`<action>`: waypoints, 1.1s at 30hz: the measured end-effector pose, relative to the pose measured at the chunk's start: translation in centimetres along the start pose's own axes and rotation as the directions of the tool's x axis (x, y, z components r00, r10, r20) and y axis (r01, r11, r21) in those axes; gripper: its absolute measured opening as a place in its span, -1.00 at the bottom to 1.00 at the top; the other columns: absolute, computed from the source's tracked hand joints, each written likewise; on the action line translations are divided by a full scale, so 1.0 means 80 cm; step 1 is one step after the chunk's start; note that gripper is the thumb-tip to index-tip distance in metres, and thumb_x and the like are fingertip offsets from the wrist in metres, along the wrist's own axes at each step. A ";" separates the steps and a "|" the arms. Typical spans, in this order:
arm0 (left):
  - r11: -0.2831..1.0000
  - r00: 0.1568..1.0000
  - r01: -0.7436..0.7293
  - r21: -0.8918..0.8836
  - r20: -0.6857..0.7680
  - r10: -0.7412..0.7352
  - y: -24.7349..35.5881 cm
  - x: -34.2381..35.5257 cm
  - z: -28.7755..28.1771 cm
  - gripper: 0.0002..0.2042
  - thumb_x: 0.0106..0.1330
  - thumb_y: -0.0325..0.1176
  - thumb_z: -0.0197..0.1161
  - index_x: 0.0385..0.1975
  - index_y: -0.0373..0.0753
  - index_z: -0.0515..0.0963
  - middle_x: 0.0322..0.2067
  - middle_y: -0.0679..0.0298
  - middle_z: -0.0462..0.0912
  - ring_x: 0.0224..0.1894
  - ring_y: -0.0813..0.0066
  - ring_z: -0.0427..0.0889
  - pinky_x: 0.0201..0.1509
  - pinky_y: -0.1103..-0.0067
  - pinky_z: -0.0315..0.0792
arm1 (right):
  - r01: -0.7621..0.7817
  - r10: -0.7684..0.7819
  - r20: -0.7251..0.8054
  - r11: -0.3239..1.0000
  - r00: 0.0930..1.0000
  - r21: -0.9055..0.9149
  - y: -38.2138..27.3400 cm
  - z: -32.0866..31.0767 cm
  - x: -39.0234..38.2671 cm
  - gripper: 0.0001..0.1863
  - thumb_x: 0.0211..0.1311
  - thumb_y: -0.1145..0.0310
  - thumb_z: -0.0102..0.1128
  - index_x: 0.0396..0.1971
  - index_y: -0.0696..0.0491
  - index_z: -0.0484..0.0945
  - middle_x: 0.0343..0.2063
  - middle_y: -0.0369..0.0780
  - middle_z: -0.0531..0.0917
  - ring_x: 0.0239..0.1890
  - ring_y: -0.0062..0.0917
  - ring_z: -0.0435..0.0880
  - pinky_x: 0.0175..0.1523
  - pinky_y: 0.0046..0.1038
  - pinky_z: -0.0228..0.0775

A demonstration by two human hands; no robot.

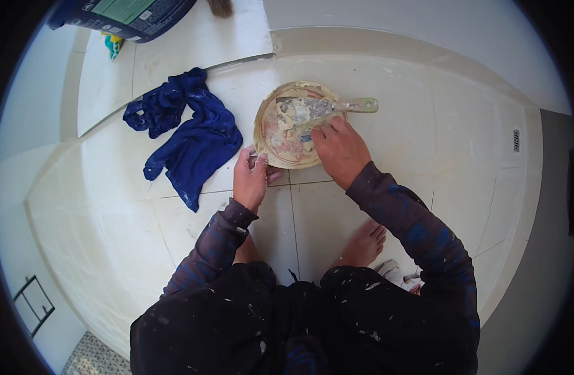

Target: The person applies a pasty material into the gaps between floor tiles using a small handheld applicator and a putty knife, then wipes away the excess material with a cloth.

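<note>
A round, shallow lid (262, 139), like a bucket lid and smeared with cream putty, is in front of me. My left hand (252, 178) grips its near left rim, thumb above and fingers beneath. A putty knife (309, 111) lies across the far part of the lid; its metal blade is caked with putty and its pale green handle sticks out to the right. Over the lid's right side, my right hand (342, 150) is closed in a pinch on a small flat grey-blue blade (307, 137), which points left against the putty. My fingers hide its other end.
A crumpled dark blue cloth (196, 134) lies on the pale tiles left of the lid. Far left are a dark bucket (146, 19), a green and yellow packet (114, 46) and brush bristles (221, 7). A pale rag (396, 274) is beside my right foot. Walls border the floor.
</note>
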State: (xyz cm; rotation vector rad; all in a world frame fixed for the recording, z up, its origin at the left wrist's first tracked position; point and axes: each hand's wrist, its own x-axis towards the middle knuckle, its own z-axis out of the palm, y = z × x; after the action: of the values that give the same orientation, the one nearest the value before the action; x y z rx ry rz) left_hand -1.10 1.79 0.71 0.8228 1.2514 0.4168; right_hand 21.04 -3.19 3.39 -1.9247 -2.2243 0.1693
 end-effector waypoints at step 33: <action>0.870 0.897 -0.437 0.227 0.036 0.441 -0.056 -0.017 -0.062 -0.59 0.49 -0.42 0.19 0.27 -0.33 0.31 0.10 0.05 0.57 0.06 0.27 0.67 0.07 0.44 0.63 | -0.759 0.819 -0.317 0.567 0.478 0.320 -0.044 0.099 -0.287 -0.58 0.21 0.48 0.20 0.10 0.19 0.55 -0.22 -0.03 0.68 -0.17 -0.12 0.60 -0.04 -0.17 0.49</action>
State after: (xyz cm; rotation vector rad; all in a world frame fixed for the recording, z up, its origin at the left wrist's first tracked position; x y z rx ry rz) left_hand -6.83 -0.53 -2.17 1.3169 1.1350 0.6528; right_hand 19.00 -26.07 -5.23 -2.4531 -0.8611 0.0019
